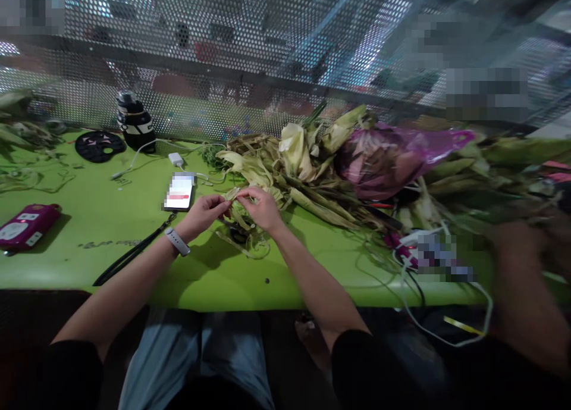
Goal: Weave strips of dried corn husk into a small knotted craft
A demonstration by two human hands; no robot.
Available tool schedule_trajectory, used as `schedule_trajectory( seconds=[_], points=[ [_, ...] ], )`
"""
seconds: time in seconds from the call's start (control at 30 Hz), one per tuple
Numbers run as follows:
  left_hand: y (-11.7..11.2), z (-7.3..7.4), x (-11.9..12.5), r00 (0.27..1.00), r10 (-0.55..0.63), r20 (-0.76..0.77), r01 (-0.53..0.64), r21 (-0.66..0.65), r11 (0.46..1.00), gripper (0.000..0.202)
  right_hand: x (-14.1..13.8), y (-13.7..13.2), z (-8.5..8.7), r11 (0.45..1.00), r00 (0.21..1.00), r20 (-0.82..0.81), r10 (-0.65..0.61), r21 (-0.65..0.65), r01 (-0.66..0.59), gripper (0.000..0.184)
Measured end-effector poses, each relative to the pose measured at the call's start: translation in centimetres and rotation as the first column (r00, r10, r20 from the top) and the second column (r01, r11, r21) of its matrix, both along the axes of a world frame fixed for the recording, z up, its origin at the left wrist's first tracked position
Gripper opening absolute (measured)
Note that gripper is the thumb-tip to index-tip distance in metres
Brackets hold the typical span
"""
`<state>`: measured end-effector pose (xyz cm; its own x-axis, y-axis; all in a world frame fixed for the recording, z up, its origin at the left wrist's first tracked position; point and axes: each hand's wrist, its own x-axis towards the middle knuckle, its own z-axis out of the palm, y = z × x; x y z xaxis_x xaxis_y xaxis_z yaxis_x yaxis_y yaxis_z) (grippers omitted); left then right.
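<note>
Over the green table [147,258], my left hand [205,212] and my right hand [262,207] meet fingertip to fingertip. Both are pinched on a pale, thin strip of corn husk [232,193], which the fingers partly hide. Below them, loose husk strands [252,249] curl on the table by a small dark object I cannot make out. Right behind my right hand spreads a heap of dried and greenish corn husks [294,151]. A phone [179,191] with a lit screen and a wrist strap lies just left of my left hand.
A pink plastic bag [379,160] rests on the heap. Farther left are a dark bottle [136,121], a black palette-shaped object [100,146], a white adapter [175,159] with cable and a magenta device [29,227]. Another person's arm [526,267] reaches in at right, near white cables [488,309].
</note>
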<state>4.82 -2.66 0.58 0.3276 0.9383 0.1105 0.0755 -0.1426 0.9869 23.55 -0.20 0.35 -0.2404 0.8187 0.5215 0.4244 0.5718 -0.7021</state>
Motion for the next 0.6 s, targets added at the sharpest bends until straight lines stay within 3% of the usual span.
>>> schedule_trajectory(
  seconds=[0.17, 0.27, 0.4, 0.47, 0.6],
  points=[
    [0.0, 0.0, -0.1, 0.988, 0.024, 0.154, 0.0, -0.156, 0.988, 0.035, 0.4, 0.3, 0.1, 0.995, 0.998, 0.021, 0.063, -0.073, -0.061, 0.021],
    [0.2, -0.1, -0.2, 0.981, 0.038, 0.19, -0.002, -0.186, 0.983, 0.033, 0.5, 0.3, 0.1, 0.992, 0.998, 0.029, 0.053, -0.116, -0.05, 0.021],
    [0.3, -0.1, -0.2, 0.978, 0.059, 0.2, -0.021, -0.187, 0.982, 0.029, 0.3, -0.3, 0.4, 0.998, 1.0, 0.007, -0.01, -0.059, 0.01, 0.03],
    [0.2, 0.0, -0.2, 0.975, 0.072, 0.208, -0.038, -0.164, 0.986, 0.027, 0.2, -0.8, 0.8, 0.998, 0.998, 0.01, -0.063, 0.018, 0.063, 0.024],
    [0.3, 0.0, -0.1, 0.985, 0.054, 0.163, -0.049, -0.035, 0.998, 0.022, -0.2, -1.5, 1.3, 1.0, 0.988, 0.154, 0.016, -0.002, -0.015, 0.011]
  ],
)
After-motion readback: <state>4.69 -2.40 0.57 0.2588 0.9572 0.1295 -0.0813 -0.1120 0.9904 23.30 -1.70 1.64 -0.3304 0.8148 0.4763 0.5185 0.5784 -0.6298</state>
